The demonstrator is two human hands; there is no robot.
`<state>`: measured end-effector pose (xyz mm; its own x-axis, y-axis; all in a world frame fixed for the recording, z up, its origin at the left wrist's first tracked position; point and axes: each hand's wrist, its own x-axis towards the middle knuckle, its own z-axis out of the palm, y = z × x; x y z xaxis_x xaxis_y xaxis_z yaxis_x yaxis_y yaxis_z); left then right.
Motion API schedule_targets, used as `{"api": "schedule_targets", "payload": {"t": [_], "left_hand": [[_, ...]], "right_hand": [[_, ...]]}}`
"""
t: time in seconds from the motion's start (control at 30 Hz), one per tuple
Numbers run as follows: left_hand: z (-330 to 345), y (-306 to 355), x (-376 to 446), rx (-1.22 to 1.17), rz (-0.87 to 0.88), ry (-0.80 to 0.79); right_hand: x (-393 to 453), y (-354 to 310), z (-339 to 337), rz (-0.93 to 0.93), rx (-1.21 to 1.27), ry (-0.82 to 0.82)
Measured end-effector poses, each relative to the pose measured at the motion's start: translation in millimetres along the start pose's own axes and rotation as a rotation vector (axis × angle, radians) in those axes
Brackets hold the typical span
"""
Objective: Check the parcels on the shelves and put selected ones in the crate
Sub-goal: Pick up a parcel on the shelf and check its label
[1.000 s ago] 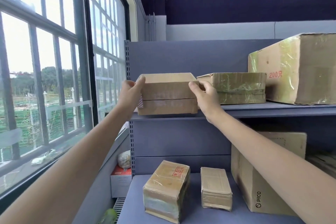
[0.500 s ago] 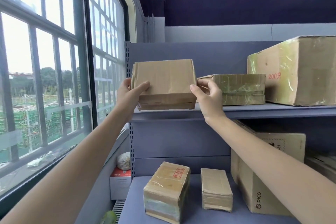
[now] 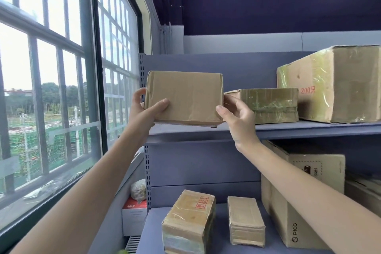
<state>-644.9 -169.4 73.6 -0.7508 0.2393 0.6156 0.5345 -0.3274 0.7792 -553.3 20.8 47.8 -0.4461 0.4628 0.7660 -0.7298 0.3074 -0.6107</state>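
Parcels sit on two grey shelves. Nearest, on the lower shelf (image 3: 156, 231), lie a taped parcel with a red stamp (image 3: 188, 222), a small plain parcel (image 3: 245, 220) to its right, and a tall carton (image 3: 288, 208) further right. Above, at the front left of the upper shelf (image 3: 309, 129), a plain brown parcel (image 3: 185, 97) is tipped up with its broad face toward the camera. The left hand (image 3: 144, 109) grips its left end, thumb curled across the front. The right hand (image 3: 237, 113) touches its right edge with thumb and loosely bent fingers. Farther right stand a flat taped parcel (image 3: 270, 105) and a large carton (image 3: 334, 82).
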Motion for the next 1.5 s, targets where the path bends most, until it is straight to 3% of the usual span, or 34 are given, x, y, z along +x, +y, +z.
{"api": "schedule_targets", "payload": {"t": [0.13, 0.33, 0.6, 0.73, 0.87, 1.1, 1.33, 1.5], "left_hand": [[2.0, -4.8, -0.7, -0.055, 0.02, 0.015], [4.8, -3.0, -4.0, -0.122, 0.045, 0.001], [14.7, -1.9, 7.7, 0.44, 0.111, 0.136], [37.8, 12.7, -1.9, 0.257, 0.0, -0.029], [57.7, 24.5, -11.3, 0.078, -0.028, -0.143], [48.2, 14.6, -18.8, 0.195, 0.119, -0.092], [24.9, 7.8, -25.6, 0.042, 0.181, -0.071], [11.2, 6.1, -32.9, 0.02, 0.208, -0.078]], "right_hand": [[6.1, -4.5, -2.7, 0.026, -0.029, -0.035], [11.6, -4.9, -6.6, 0.18, 0.159, -0.201], [-5.8, -8.3, 2.4, -0.058, -0.105, 0.022], [-14.3, -20.0, 14.3, -0.118, -0.366, -0.037], [-21.8, -27.0, 20.5, -0.114, -0.425, -0.141], [-24.8, -22.3, 10.1, -0.069, -0.246, -0.177], [-26.7, -20.7, 2.3, -0.031, -0.22, -0.202], [-22.1, -6.9, 3.4, 0.231, -0.282, -0.081]]}}
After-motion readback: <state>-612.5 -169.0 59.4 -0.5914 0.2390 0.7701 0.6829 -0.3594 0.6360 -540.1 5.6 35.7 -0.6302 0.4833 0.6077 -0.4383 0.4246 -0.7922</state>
